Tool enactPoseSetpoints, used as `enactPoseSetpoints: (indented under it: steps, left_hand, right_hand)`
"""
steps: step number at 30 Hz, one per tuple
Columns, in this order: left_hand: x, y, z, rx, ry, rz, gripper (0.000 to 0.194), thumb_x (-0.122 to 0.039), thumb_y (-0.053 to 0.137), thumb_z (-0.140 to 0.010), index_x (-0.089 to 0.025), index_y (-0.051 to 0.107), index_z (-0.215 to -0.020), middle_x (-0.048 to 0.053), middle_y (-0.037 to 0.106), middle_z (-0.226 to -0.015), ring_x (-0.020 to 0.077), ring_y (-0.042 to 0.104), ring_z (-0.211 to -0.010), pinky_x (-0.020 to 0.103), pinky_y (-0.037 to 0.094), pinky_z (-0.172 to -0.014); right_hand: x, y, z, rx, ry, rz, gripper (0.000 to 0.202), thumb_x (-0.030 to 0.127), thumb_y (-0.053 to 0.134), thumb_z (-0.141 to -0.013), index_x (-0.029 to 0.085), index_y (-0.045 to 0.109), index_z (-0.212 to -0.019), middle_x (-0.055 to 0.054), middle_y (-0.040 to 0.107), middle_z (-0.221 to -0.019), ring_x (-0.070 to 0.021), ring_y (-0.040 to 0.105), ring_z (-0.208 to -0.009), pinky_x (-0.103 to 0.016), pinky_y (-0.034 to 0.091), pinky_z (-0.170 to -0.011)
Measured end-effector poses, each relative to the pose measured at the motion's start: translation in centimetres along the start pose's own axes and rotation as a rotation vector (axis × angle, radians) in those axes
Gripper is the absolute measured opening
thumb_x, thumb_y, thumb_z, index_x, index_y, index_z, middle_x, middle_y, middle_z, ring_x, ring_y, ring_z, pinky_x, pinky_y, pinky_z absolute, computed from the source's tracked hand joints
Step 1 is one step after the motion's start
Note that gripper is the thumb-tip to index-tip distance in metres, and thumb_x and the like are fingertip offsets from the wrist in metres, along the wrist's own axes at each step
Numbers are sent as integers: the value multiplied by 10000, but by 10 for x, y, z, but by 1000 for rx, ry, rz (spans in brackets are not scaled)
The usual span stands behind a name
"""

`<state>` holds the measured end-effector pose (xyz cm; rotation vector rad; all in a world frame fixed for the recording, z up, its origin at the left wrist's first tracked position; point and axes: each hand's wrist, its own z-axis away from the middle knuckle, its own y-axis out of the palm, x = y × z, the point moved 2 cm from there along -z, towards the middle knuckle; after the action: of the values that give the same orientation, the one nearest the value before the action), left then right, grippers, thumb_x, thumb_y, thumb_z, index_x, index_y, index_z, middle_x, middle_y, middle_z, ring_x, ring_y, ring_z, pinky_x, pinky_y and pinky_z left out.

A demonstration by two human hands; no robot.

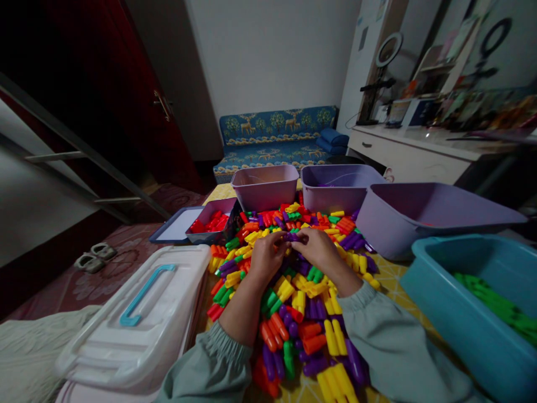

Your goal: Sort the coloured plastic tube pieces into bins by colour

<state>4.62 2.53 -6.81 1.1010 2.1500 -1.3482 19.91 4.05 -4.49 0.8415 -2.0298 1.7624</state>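
Observation:
Both my hands meet over a wide pile of plastic pieces (310, 288) in red, orange, yellow, green and purple. A small purple piece (292, 237) is pinched between them. My left hand (267, 254) grips its left end with thumb and fingers. On its right end, the fingertips of my right hand (316, 247) are closed. The loose pieces lie all around and beneath both hands on a yellow patterned cloth (392, 288).
Behind the pile stand a pink bin (265, 193) and a purple bin (338, 196). Another purple bin (390, 224) and a teal bin (444, 302) with green pieces are at right. At left are a small box (201, 238) of red pieces and a lidded container (163, 313).

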Motion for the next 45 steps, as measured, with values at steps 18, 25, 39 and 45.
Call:
enactPoseSetpoints:
  steps: [18, 25, 39, 45]
  left_hand:
    - [6, -3, -3, -149, -148, 383, 319, -381, 545, -864, -161, 656, -1066, 5, 614, -695, 125, 569, -643, 207, 441, -595]
    - [-6, -7, -1, -105, -122, 326, 350, -417, 533, -875, -166, 663, -1079, 18, 655, -742, 131, 592, -668, 221, 457, -633]
    - [-12, -9, 0, -79, -16, 176, 298, -296, 556, -877, -181, 656, -1132, 62, 723, -1000, 190, 659, -883, 290, 503, -789]
    - [-14, -9, 0, -91, -31, 160, 298, -291, 564, -868, -178, 655, -1128, 40, 701, -864, 159, 635, -772, 253, 488, -707]
  right_hand:
    - [11, 3, 0, 67, -185, -497, 280, 149, 571, -772, 195, 709, -1011, -40, 712, -903, -106, 637, -619, -226, 514, -595]
    - [15, -3, 2, 163, 83, -707, 256, 137, 567, -772, 159, 695, -993, -1, 665, -629, -114, 625, -521, -176, 468, -436]
    - [12, 0, 2, 109, 97, -773, 220, 167, 571, -795, 166, 681, -986, -5, 684, -677, -97, 633, -517, -142, 458, -405]
    - [8, 6, 1, 90, 68, -774, 235, 202, 574, -795, 176, 683, -1001, -13, 690, -739, -86, 621, -520, -149, 469, -420]
